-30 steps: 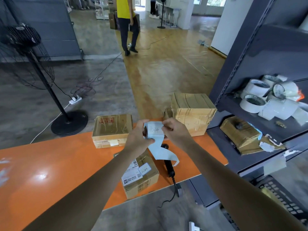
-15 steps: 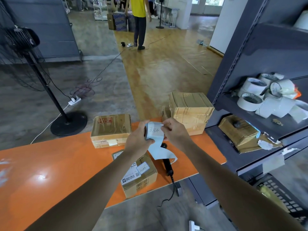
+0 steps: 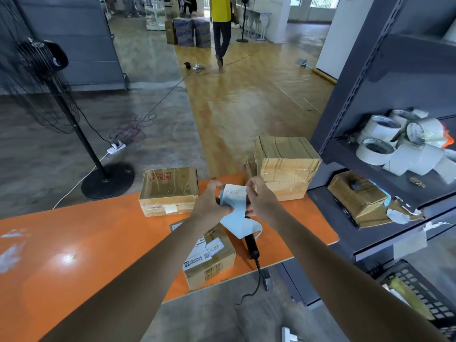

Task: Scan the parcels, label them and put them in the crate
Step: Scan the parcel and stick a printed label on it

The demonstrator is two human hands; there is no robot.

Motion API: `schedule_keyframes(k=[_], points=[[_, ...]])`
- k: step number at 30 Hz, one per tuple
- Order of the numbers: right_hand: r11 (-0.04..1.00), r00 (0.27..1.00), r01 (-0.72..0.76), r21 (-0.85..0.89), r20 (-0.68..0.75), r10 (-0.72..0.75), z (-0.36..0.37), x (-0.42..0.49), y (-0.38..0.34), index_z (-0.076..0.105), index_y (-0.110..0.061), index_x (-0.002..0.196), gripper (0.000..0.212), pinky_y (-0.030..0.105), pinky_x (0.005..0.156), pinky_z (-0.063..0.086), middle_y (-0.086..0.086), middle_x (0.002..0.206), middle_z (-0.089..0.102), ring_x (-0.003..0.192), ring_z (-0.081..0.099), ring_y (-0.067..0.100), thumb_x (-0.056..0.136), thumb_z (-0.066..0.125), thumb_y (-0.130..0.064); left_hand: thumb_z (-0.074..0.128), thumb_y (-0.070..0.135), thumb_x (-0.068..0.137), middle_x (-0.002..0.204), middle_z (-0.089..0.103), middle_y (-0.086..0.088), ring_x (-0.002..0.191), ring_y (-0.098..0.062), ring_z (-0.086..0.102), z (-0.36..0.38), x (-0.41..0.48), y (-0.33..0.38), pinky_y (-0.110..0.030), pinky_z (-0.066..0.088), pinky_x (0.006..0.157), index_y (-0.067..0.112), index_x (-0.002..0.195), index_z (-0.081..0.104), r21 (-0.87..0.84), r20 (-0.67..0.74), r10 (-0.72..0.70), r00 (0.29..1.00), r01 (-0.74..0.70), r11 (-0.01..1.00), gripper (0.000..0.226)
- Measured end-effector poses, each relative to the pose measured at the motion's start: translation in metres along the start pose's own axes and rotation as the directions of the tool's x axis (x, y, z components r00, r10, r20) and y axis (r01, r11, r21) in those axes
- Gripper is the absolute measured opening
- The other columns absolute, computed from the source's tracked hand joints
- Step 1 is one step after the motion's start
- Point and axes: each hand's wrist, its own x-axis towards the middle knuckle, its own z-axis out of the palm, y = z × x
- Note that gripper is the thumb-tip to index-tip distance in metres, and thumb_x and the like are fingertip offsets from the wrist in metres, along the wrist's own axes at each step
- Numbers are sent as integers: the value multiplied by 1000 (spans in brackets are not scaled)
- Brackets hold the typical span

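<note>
Two hands meet above the orange counter. I see my left hand and right hand pinching a pale blue label strip between them, fingers curled on its top. Its tail hangs before the black scanner. A labelled parcel lies just below.

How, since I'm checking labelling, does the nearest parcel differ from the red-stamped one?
The nearest parcel carries a white shipping label and a handwritten sticker on top; the red-stamped parcel shows only its stamp and tape there. The nearest parcel lies skewed at the table's near edge; the red-stamped parcel sits at the far edge. Both are brown cardboard boxes.
</note>
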Motion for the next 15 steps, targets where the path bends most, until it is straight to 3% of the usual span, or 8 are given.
schedule_keyframes(k=[4,7,8,10,13,15], points=[[999,1000,14,-44,-19,-15,-1,0,-2,43,-30,94,15,47,70,61,14,95,65,83,69,30,105,35,-25,64,21,87,91,64,-9,74,-21,63,2,0,-1,-39,58,69,31,103,47,-116,48,-84,995,89,989,25],[997,999,31,-76,-11,-32,-3,-2,-1,44,-32,97,11,51,72,60,12,92,63,84,67,32,103,39,-25,51,27,96,85,55,-5,72,-20,62,3,-3,3,-24,55,55,27,98,51,-135,15,-132,991,133,982,2],[997,1000,29,-77,-3,-29,-4,-2,-1,45,-32,103,9,49,73,60,10,90,63,81,67,30,101,42,-24,48,28,98,84,53,-4,72,-21,63,4,-3,4,-20,52,52,24,100,52,-134,-5,-143,990,141,981,6],[997,999,16,-78,29,-13,-6,-4,1,44,-34,113,24,40,68,59,7,89,64,74,65,25,95,49,-20,46,26,100,86,52,-4,77,-23,64,6,-3,7,-19,51,51,19,104,52,-148,-26,-165,986,159,976,11],[997,997,21,-73,81,-15,-10,-9,6,39,-37,125,50,35,62,55,6,96,67,79,67,24,88,59,-11,46,24,101,91,51,-1,78,-22,64,12,-1,12,-24,56,59,19,105,51,-179,-43,-201,979,190,965,9],[998,996,35,-43,80,-31,-13,-12,13,35,-34,135,60,31,55,52,4,91,66,70,66,14,88,60,-7,46,24,101,92,49,1,77,-22,64,17,2,14,-24,56,60,20,107,50,-192,-40,-228,973,216,957,9]])
